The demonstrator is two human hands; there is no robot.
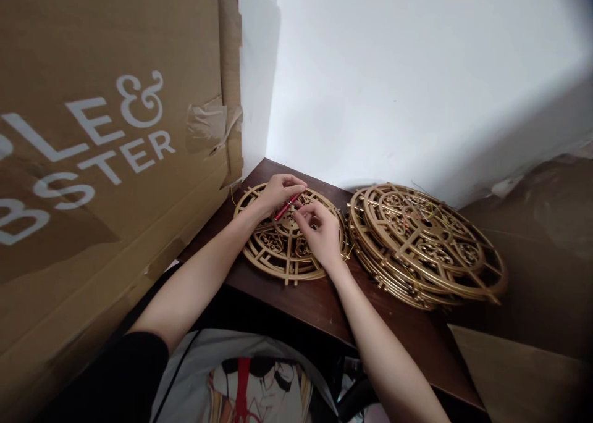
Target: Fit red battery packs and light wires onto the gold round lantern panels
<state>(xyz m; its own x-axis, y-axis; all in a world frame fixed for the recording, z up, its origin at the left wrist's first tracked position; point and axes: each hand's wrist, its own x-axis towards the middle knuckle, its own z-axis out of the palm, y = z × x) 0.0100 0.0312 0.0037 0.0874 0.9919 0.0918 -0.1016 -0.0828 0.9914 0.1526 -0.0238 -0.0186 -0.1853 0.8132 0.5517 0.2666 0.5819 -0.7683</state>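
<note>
A round gold openwork frame with scrolls and crossing bars lies flat on the dark wooden table, under both hands. My left hand is above its far left part, closed on a slim red pen-like tool that slants over the hub. Whether the tool has a tip or blade is too small to tell. My right hand is beside the tool, right of the hub, with thumb and fingers pinched together. What they hold, if anything, cannot be made out.
Several similar gold frames are stacked to the right, with thin yellow wires on them. A large printed cardboard box stands close on the left. A white wall rises behind the table. Brown cardboard lies at the lower right.
</note>
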